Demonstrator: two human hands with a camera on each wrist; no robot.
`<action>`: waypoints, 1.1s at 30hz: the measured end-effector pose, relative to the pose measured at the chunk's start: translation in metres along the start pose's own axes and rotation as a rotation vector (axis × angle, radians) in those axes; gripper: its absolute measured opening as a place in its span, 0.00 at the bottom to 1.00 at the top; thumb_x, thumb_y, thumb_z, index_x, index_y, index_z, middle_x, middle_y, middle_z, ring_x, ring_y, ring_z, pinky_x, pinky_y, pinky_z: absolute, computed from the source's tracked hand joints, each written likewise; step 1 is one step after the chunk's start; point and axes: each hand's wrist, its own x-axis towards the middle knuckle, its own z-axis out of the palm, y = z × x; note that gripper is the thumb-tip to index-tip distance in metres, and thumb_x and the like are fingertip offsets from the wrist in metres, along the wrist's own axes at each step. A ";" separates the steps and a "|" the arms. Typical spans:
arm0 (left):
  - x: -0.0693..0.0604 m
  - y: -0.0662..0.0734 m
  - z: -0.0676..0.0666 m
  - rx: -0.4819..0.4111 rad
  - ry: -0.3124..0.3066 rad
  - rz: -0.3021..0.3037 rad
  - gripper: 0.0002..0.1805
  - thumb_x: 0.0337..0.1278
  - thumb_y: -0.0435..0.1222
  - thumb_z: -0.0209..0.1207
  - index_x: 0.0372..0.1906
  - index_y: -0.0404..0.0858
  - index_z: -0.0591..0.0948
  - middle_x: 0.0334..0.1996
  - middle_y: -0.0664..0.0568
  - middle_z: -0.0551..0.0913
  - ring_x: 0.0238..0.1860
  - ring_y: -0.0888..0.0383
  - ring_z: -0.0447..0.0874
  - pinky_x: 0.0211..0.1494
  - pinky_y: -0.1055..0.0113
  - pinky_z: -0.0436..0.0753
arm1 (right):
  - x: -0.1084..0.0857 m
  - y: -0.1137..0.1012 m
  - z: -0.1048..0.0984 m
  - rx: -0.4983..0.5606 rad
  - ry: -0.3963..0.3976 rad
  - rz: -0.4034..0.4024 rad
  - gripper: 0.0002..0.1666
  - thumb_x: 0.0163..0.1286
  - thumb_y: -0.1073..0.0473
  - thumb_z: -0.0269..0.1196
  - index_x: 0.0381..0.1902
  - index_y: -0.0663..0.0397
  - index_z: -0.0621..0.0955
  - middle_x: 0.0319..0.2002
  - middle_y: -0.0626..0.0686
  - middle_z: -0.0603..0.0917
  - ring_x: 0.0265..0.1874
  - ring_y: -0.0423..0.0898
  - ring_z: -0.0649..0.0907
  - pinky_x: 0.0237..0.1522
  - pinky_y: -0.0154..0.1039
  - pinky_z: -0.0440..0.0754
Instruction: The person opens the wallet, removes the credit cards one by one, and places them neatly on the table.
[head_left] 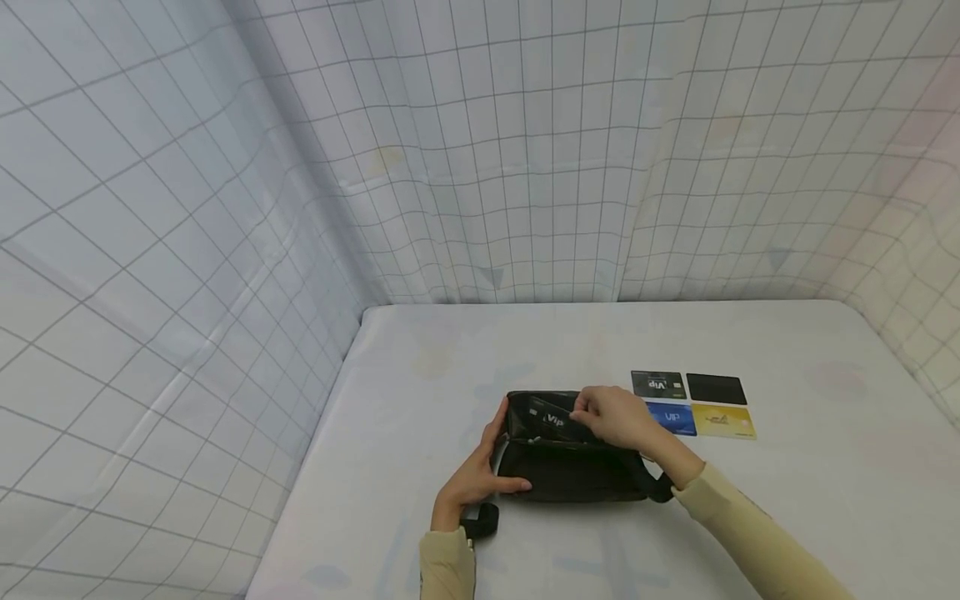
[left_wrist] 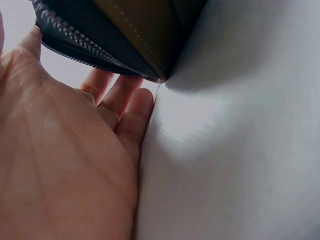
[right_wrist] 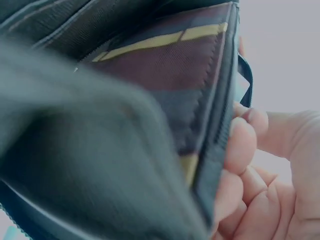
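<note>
A black zip wallet (head_left: 570, 475) lies spread on the table. My left hand (head_left: 474, 477) holds its left side, the thumb on the front panel and the other fingers at the back edge. In the left wrist view those fingers touch the toothed zip (left_wrist: 85, 37). A black card marked Vip (head_left: 551, 419) lies slanted against the wallet's inner back panel. My right hand (head_left: 617, 417) pinches at the card's right end. In the right wrist view its curled fingertips sit by the zip edge (right_wrist: 220, 115), beside the striped lining (right_wrist: 165, 65); the card is hidden there.
Right of the wallet, several cards lie in a block: a black Vip card (head_left: 658, 385), a plain black card (head_left: 717, 389), a blue VIP card (head_left: 672, 419) and a yellow card (head_left: 723, 421). White grid-lined cloth (head_left: 487, 167) hangs behind and beside the white table (head_left: 420, 358).
</note>
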 end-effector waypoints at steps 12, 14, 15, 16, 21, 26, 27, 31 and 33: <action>0.001 -0.003 -0.001 0.018 -0.009 0.044 0.64 0.47 0.32 0.71 0.76 0.46 0.34 0.74 0.45 0.38 0.72 0.48 0.38 0.67 0.42 0.50 | 0.000 0.003 -0.011 0.054 -0.041 -0.114 0.08 0.70 0.55 0.60 0.32 0.50 0.78 0.17 0.42 0.71 0.13 0.38 0.67 0.18 0.36 0.65; 0.001 -0.003 -0.001 0.016 -0.010 0.043 0.64 0.47 0.32 0.71 0.76 0.46 0.34 0.74 0.46 0.38 0.72 0.48 0.39 0.67 0.42 0.50 | 0.001 0.004 -0.012 0.069 -0.050 -0.133 0.08 0.71 0.54 0.59 0.32 0.50 0.78 0.17 0.41 0.70 0.13 0.38 0.67 0.19 0.35 0.65; 0.001 -0.003 -0.001 0.015 -0.011 0.042 0.64 0.47 0.32 0.71 0.76 0.46 0.34 0.74 0.46 0.38 0.72 0.48 0.39 0.67 0.43 0.50 | 0.001 0.005 -0.012 0.079 -0.056 -0.143 0.08 0.71 0.54 0.59 0.32 0.50 0.78 0.17 0.41 0.70 0.13 0.37 0.67 0.19 0.35 0.65; 0.001 -0.004 -0.001 0.012 -0.012 0.042 0.64 0.47 0.32 0.71 0.76 0.46 0.34 0.74 0.46 0.39 0.72 0.49 0.40 0.67 0.43 0.50 | 0.001 0.005 -0.012 0.088 -0.060 -0.150 0.08 0.71 0.54 0.58 0.32 0.50 0.78 0.17 0.41 0.70 0.13 0.37 0.67 0.19 0.35 0.65; 0.002 -0.004 -0.001 0.001 -0.017 0.043 0.63 0.47 0.31 0.70 0.76 0.46 0.34 0.74 0.45 0.39 0.72 0.49 0.41 0.67 0.44 0.50 | 0.001 0.008 -0.013 0.117 -0.059 -0.175 0.08 0.72 0.54 0.57 0.33 0.49 0.78 0.18 0.40 0.70 0.15 0.37 0.67 0.21 0.35 0.67; 0.001 -0.003 -0.001 -0.006 -0.016 0.036 0.63 0.47 0.31 0.70 0.76 0.46 0.34 0.74 0.44 0.39 0.72 0.49 0.41 0.67 0.43 0.50 | 0.000 0.009 -0.013 0.136 -0.043 -0.188 0.08 0.73 0.54 0.56 0.34 0.49 0.77 0.19 0.40 0.71 0.16 0.37 0.69 0.22 0.36 0.69; 0.001 -0.003 -0.001 -0.008 -0.016 0.035 0.63 0.47 0.31 0.70 0.76 0.46 0.34 0.74 0.44 0.40 0.72 0.49 0.41 0.67 0.43 0.50 | 0.000 0.009 -0.013 0.146 -0.042 -0.188 0.08 0.73 0.54 0.56 0.35 0.49 0.77 0.19 0.41 0.72 0.15 0.37 0.69 0.22 0.36 0.70; 0.002 -0.002 -0.001 -0.009 -0.014 0.032 0.63 0.47 0.31 0.70 0.76 0.46 0.34 0.74 0.44 0.40 0.72 0.49 0.41 0.67 0.43 0.50 | -0.001 0.011 -0.012 0.182 -0.049 -0.195 0.07 0.75 0.55 0.53 0.37 0.50 0.76 0.20 0.43 0.75 0.15 0.39 0.74 0.22 0.37 0.74; 0.002 -0.002 -0.001 -0.007 -0.015 0.033 0.63 0.48 0.30 0.70 0.76 0.45 0.34 0.74 0.45 0.40 0.72 0.49 0.40 0.67 0.43 0.50 | -0.002 0.012 -0.012 0.204 -0.052 -0.193 0.07 0.75 0.56 0.53 0.38 0.51 0.75 0.21 0.44 0.76 0.15 0.40 0.75 0.23 0.38 0.74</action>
